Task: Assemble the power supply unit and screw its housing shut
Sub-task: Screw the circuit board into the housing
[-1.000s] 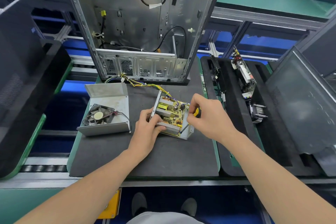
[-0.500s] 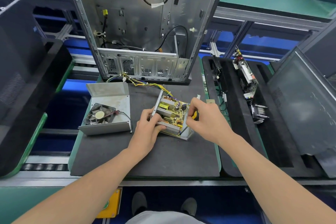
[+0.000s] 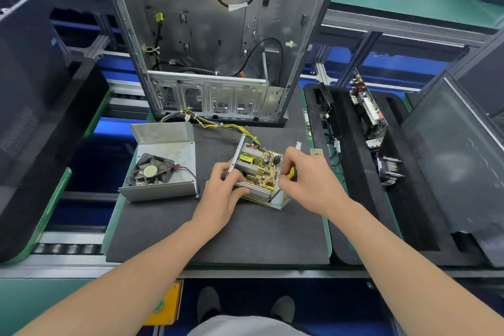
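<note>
- Power supply base (image 3: 278, 200), open-topped with its yellow circuit board (image 3: 257, 170) inside, sits mid-way across the grey foam mat (image 3: 218, 232).
- Left hand (image 3: 222, 195) grips the base's left wall and near heatsink, fingers curled over, steadying it.
- Right hand (image 3: 309, 181) is closed round a yellow-black screwdriver (image 3: 292, 172). The shaft slants down to the board's near-right corner. Whether the tip is in a screw is too small to tell.
- Step, as judged: fastening the board into the base. The housing is not yet closed.
- Housing cover (image 3: 174, 153) with fan (image 3: 150, 171) lies inside-up left of the base, apart from it.
- Wire bundle (image 3: 226, 126) runs from the base's far edge to the PC chassis (image 3: 218, 35) standing behind the base.
- Next move: finish the board screws, then bring the cover over the base, keeping the fan lead and wires unpinched. Line up the holes and drive the housing screws.
</note>
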Available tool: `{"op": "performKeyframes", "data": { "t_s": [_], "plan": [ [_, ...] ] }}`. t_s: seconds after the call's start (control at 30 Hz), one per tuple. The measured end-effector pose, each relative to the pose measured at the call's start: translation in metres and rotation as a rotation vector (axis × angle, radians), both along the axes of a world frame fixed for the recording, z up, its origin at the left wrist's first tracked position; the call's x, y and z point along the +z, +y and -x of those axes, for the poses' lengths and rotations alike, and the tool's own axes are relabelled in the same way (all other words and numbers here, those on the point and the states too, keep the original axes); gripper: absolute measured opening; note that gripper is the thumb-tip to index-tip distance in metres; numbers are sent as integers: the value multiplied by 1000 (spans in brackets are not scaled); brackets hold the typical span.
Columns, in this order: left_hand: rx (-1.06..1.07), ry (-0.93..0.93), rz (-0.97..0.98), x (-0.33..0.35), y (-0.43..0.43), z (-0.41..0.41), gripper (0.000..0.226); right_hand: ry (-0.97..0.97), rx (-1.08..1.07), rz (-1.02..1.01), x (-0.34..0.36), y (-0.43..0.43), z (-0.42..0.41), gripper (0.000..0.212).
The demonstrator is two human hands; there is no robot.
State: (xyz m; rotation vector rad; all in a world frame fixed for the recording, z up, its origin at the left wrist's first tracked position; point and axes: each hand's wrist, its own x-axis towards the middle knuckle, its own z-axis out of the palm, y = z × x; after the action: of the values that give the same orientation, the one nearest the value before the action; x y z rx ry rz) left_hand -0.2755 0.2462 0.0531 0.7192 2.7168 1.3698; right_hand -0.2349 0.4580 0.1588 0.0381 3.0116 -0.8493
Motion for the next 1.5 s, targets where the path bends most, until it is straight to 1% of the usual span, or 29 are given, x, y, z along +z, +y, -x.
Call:
{"op": "performKeyframes", "data": {
  "t_s": [0.3, 0.63, 0.83, 1.0, 1.07, 1.17, 1.27, 1.37, 1.43, 1.5],
  "plan": [
    [-1, -4, 0, -1, 0, 0, 15, 1, 49, -39, 1, -1, 0, 20],
    [-3, 2, 2, -3, 0, 1, 16, -7, 225, -91, 2, 0, 2, 16],
    [-4, 0, -2, -3, 0, 1, 15, -3, 201, -168, -2, -2, 7, 17],
    [-1, 8, -8, -4, 0, 0, 15, -38, 276, -76, 6, 2, 5, 20],
    [4, 9, -8, -5, 1, -1, 15, -43, 284, -108, 9, 5, 6, 21],
    [6, 17, -5, -6, 1, -1, 15, -35, 254, -210, 8, 5, 9, 18],
    [7, 31, -4, -8, 2, 0, 15, -19, 211, -312, 3, 1, 9, 23],
    [3, 44, -2, -10, 2, -1, 15, -18, 172, -331, 4, -3, 8, 27],
    [1, 53, 0, -12, 2, -1, 14, -49, 237, -286, 12, -3, 7, 19],
    [2, 64, 11, -14, 2, -1, 13, -85, 360, -286, 22, -1, 7, 13]
  ]
}}
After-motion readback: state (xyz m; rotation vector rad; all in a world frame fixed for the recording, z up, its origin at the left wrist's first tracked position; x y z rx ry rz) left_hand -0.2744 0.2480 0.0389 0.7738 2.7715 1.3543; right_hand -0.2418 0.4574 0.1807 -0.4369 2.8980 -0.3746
